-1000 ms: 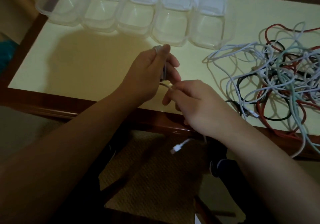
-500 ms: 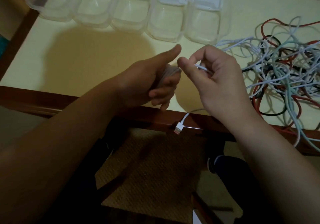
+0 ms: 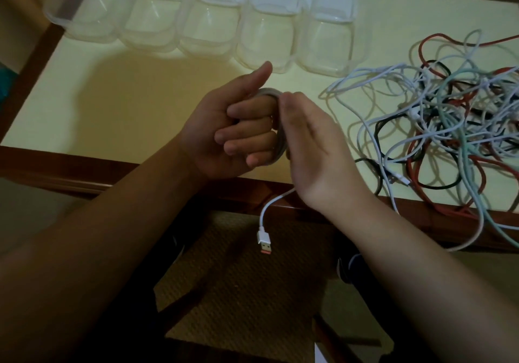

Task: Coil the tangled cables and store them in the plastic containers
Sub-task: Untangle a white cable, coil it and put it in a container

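Observation:
A white cable is wound in a coil (image 3: 278, 135) around the curled fingers of my left hand (image 3: 224, 132), thumb raised. My right hand (image 3: 311, 149) sits against the coil's right side and grips the cable's free end. That end hangs below the table edge and finishes in a white USB plug (image 3: 264, 242). A tangled pile of white, red, black and pale green cables (image 3: 443, 126) lies on the table at the right. Several clear plastic containers (image 3: 213, 14) stand in a row at the back.
The cream tabletop has a dark wooden rim (image 3: 84, 169) along the near edge. Some cables of the pile (image 3: 483, 222) droop over the near right edge. A woven mat (image 3: 238, 292) lies on the floor below, with a dark shoe (image 3: 351, 270) beside it.
My right hand has swung down around the coil on my left fingers, laying another turn. The hanging plug end has dropped lower and the free length is shorter than a second ago.

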Demonstrator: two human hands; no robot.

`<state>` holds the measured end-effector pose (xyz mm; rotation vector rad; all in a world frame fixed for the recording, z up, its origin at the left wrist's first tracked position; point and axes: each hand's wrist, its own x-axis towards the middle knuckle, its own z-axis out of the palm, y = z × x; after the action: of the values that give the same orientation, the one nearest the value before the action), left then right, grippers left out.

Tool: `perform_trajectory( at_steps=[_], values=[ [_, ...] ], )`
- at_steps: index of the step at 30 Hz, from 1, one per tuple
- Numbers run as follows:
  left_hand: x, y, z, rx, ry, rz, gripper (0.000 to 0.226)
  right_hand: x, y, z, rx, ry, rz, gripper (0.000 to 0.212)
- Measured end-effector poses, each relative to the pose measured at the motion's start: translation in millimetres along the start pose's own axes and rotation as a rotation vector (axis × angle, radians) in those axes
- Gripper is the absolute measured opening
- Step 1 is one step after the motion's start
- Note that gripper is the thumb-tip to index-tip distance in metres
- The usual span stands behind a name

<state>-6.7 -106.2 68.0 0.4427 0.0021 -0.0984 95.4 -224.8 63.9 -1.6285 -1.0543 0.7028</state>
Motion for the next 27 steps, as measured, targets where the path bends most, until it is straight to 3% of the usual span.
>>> perform_trajectory(
  at_steps=[8,11,16,21,27],
  values=[
    [14,-13,7,0.011,0.083,0.090,0.068,2,2,8,-0.023,0.176,-0.015,0.039],
    [16,-11,11,0.051,0.131,0.123,0.070,2,1,4,0.014,0.158,-0.049,0.036],
    [15,-12,16,0.251,0.359,0.209,0.074,8,2,7,0.107,0.113,-0.011,0.036],
    [11,-11,18,0.401,0.508,0.277,0.056,11,-3,2,-0.037,0.088,-0.093,0.029],
    [7,-10,20,0.436,0.642,0.346,0.064,17,-4,7,-0.111,0.087,-0.082,0.033]
  ],
)
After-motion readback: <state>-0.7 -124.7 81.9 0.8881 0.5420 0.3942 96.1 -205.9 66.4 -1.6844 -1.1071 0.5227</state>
